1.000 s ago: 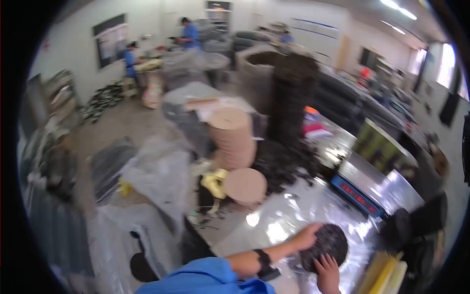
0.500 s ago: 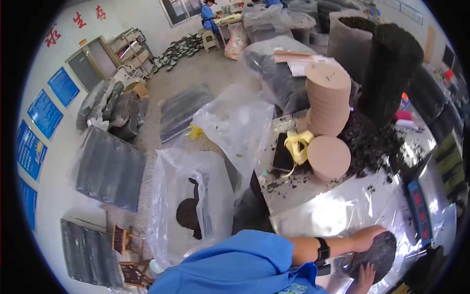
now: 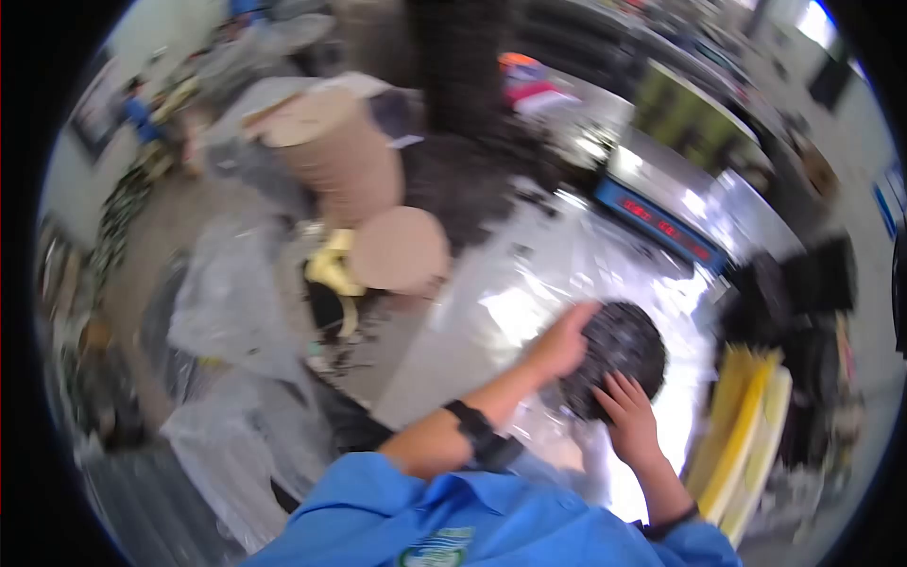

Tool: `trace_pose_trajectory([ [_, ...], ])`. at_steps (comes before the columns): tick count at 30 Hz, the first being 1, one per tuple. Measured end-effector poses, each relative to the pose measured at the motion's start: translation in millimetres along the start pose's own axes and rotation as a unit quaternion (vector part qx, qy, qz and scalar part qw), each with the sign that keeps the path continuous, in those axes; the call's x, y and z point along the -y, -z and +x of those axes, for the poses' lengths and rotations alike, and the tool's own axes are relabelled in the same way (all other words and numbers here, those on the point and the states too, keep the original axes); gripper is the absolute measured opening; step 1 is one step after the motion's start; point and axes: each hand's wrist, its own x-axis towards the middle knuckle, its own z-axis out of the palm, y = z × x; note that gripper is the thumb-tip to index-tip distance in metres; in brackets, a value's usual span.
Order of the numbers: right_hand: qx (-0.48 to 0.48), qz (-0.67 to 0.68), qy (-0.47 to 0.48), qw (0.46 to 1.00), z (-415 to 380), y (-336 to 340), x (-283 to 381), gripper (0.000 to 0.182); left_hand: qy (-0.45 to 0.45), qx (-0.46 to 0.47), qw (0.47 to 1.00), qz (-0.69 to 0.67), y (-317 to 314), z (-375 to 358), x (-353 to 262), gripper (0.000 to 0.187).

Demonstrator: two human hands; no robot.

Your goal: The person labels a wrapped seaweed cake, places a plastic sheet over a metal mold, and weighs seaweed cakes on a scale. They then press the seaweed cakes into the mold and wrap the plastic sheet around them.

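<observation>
A dark, rough-surfaced round cake (image 3: 626, 345) lies on the shiny clear sheet on the worktable. My left hand (image 3: 564, 342) has its fingers closed on the cake's left edge, partly hiding them. At the near edge, my right hand (image 3: 628, 411) rests with its fingers spread and laid against the cake. Beyond the hands is a scale with a blue panel (image 3: 661, 224) and red digits. A round tan disc (image 3: 400, 249) and a tall stack of tan discs (image 3: 345, 161) stand to the left.
Dark loose material (image 3: 468, 194) is heaped at the back of the table. A yellow strip-like item (image 3: 333, 265) lies beside the tan disc. Upright yellow sheets (image 3: 740, 420) stand at the right, with clear plastic bags (image 3: 231, 302) at the left.
My view has swung right, bringing the cake, scale and yellow sheets further into sight. Both hands remain at the dark round cake.
</observation>
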Motion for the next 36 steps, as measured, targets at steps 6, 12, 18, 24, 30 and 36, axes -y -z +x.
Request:
trace_pose_trajectory([
  [6,-0.027,0.058,-0.034,0.997,34.7,38.0,-14.3,0.075,-0.065,-0.011,0.993,0.096,13.0,0.1,-3.3,0.061],
  [12,0.029,-0.077,-0.056,0.995,58.8,-22.1,-24.5,0.083,-0.032,0.006,0.975,0.220,13.1,3.3,-23.4,0.059],
  [18,0.042,-0.069,-0.065,0.995,64.9,-30.1,-28.9,0.082,-0.098,0.082,0.891,0.436,-4.5,23.0,-22.5,0.054],
  [24,0.098,-0.068,-0.063,0.991,66.0,-41.8,-33.8,0.078,-0.153,0.068,0.773,0.612,-23.0,19.7,-16.5,0.052],
  [30,0.105,-0.089,-0.062,0.989,56.5,-47.2,-27.8,0.080,-0.159,0.095,0.768,0.613,-17.7,8.8,-17.9,0.057],
  [36,0.064,-0.091,-0.060,0.992,41.5,-51.0,-26.7,0.081,-0.020,-0.001,0.864,0.503,40.5,-17.4,-66.0,0.083],
])
